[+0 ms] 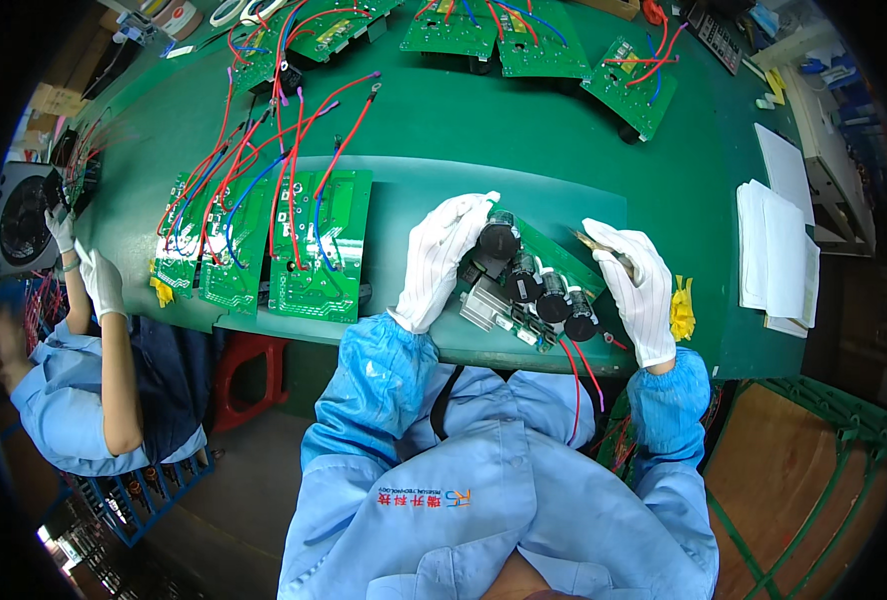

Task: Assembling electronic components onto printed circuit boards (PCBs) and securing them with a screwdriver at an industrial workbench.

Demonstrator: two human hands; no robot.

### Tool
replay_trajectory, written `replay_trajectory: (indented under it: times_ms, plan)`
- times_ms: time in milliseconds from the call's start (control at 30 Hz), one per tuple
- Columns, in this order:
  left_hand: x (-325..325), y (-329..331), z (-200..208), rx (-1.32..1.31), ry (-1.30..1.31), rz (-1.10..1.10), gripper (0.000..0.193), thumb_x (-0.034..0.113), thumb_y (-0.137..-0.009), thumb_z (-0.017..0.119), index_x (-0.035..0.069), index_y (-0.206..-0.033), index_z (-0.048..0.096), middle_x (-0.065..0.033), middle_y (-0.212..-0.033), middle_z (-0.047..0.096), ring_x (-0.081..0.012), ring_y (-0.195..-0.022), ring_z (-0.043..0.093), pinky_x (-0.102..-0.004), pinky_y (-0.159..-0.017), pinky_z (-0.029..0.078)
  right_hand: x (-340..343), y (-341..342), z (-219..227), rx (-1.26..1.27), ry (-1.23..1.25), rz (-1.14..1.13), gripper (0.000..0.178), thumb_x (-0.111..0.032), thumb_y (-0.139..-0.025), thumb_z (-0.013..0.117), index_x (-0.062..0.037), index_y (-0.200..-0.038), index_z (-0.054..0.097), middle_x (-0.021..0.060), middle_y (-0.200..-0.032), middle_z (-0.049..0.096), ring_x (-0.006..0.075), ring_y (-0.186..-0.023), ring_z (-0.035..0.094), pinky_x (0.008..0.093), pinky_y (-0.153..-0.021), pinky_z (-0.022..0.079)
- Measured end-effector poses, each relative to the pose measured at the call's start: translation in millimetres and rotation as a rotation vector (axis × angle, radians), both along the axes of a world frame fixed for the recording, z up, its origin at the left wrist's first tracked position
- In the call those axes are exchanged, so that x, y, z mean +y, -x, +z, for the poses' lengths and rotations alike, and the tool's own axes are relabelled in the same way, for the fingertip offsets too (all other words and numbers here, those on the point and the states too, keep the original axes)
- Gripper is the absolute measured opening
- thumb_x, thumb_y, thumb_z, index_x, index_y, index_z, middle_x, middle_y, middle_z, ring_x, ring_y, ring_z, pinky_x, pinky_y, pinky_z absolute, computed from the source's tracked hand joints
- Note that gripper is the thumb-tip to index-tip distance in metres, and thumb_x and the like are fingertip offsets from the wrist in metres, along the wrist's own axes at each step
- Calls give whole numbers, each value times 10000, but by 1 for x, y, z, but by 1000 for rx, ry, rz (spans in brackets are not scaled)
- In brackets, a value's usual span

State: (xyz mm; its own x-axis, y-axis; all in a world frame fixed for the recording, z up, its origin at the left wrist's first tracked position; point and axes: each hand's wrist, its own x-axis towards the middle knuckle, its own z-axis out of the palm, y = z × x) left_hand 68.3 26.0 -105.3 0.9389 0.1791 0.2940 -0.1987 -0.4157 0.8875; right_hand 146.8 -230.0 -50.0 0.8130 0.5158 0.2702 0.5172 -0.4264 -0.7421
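In a white glove, my left hand [438, 258] grips the far left edge of a circuit board [556, 256], its fingers closed on it. The board is tilted, showing several black cylindrical capacitors [552, 305] and a silver finned heat sink [483, 304]. Red wires [577, 388] hang from its near side over the table edge. My right hand [640, 288], also gloved, is just right of the board. Between its thumb and fingers it pinches a thin pointed tool [588, 240] resembling tweezers, the tip directed up and left. Most of the tool is hidden by the hand.
Green boards with red and blue wires [326, 245] lie to the left, and more boards [629, 88] line the far side. White paper sheets [772, 250] and a yellow clump [682, 310] are at right. A co-worker's gloved hand [102, 283] is at far left, near a fan [26, 222].
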Motion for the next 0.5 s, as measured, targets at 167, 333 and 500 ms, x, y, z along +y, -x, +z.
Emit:
replay_trajectory:
  times_ms: [167, 333, 500]
  plan:
    - [-1, 1, 3, 44, 76, 0, 290, 165, -1066, 477, 74, -1258, 675, -124, -1283, 687, -253, -1153, 664, -334, -1004, 512, -8, 10, -1, 158, 3, -97, 276, -38, -939, 648, -13, -1206, 716, 119, -1153, 727, 251, -934, 654, 336, -861, 522]
    - [-2, 1, 9, 62, 106, 40, 329, 214, -1069, 477, 5, -1229, 675, -137, -1253, 700, -251, -1134, 672, -331, -1002, 506, -17, 19, -4, 306, -19, -170, 312, -92, -997, 598, -25, -1291, 681, 95, -1049, 692, 199, -899, 627, 313, -840, 505]
    - [-2, 3, 7, 67, 217, 91, 348, 233, -1063, 486, -8, -1214, 686, -130, -1213, 706, -244, -1084, 680, -329, -960, 517, -17, 34, 3, 463, -21, -273, 336, -187, -1055, 550, -49, -1341, 660, 31, -896, 606, 104, -766, 531, 261, -722, 457]
